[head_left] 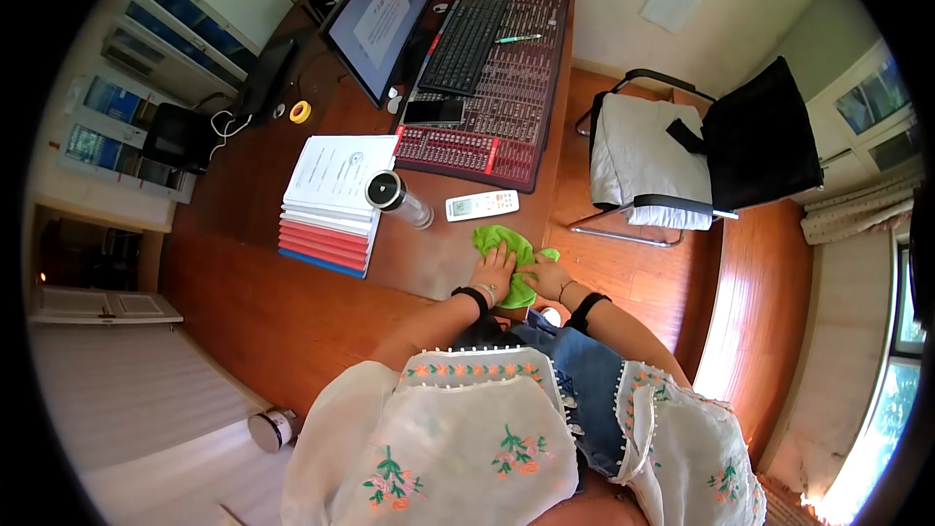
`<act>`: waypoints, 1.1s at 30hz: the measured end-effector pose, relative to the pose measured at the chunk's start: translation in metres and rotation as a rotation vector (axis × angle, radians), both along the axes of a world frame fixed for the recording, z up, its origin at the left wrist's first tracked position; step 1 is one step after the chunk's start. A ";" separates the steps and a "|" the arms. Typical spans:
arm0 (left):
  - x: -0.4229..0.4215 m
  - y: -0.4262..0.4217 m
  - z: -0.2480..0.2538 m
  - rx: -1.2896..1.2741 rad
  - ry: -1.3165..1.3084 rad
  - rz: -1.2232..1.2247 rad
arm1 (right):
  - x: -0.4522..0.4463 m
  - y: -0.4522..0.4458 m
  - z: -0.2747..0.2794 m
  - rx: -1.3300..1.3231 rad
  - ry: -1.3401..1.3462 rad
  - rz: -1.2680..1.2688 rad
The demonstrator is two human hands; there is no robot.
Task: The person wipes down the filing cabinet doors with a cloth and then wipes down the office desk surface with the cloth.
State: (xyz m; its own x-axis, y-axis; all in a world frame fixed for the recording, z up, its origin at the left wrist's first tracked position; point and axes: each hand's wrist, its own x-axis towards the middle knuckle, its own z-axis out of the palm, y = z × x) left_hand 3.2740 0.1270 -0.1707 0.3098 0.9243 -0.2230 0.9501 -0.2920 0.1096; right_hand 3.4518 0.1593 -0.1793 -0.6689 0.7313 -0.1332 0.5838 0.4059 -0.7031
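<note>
A bright green cloth (508, 240) lies bunched at the near corner of the wooden desk (429, 258). My left hand (494, 271) rests on its left part, fingers stretched over the fabric. At the cloth's right side, my right hand (547, 277) has its fingers curled into the fabric, gripping it. Just beyond the cloth is a white remote control (482, 205). Left of the remote stands a clear bottle (414, 210) with a dark lid, beside a stack of papers and folders (326, 190).
A monitor (380, 19), keyboard (466, 43), phone (433, 112), pen (517, 38) and yellow tape roll (300, 112) occupy the desk, with a dark red printed mat (526, 88). A black chair with a grey cushion (648, 156) stands to the right.
</note>
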 end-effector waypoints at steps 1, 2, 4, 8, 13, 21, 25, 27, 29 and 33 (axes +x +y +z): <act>0.000 0.001 -0.001 0.006 0.004 0.006 | 0.002 -0.001 -0.002 0.007 0.025 -0.014; -0.001 -0.001 -0.002 0.008 -0.027 0.012 | 0.004 -0.003 -0.003 0.014 0.048 -0.028; 0.000 -0.003 -0.006 0.025 -0.055 0.021 | 0.005 -0.007 -0.007 0.067 0.045 -0.024; -0.001 -0.018 0.007 -0.021 -0.047 0.067 | -0.003 -0.008 -0.008 0.107 -0.061 0.037; -0.012 -0.044 -0.002 -0.001 -0.058 0.037 | -0.014 -0.025 0.003 0.022 -0.147 0.066; -0.038 -0.095 0.001 -0.036 -0.125 -0.040 | -0.036 -0.072 0.032 -0.124 -0.330 0.055; -0.039 -0.109 -0.002 -0.006 -0.148 -0.052 | -0.035 -0.088 0.015 -0.088 -0.312 0.005; -0.034 -0.108 -0.001 0.033 -0.107 -0.073 | -0.026 -0.100 0.016 -0.136 -0.277 -0.010; -0.028 -0.112 0.003 0.000 -0.134 -0.071 | -0.014 -0.109 0.017 -0.172 -0.235 -0.024; -0.001 -0.113 -0.009 0.032 -0.228 -0.057 | 0.026 -0.121 0.015 -0.125 -0.134 -0.102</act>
State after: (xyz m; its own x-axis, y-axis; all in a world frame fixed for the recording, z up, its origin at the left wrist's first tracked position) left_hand 3.2729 0.0138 -0.1796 0.4009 0.9093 -0.1121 0.8836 -0.3514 0.3093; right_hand 3.4776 0.0387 -0.1642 -0.5624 0.7666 -0.3098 0.7092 0.2546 -0.6575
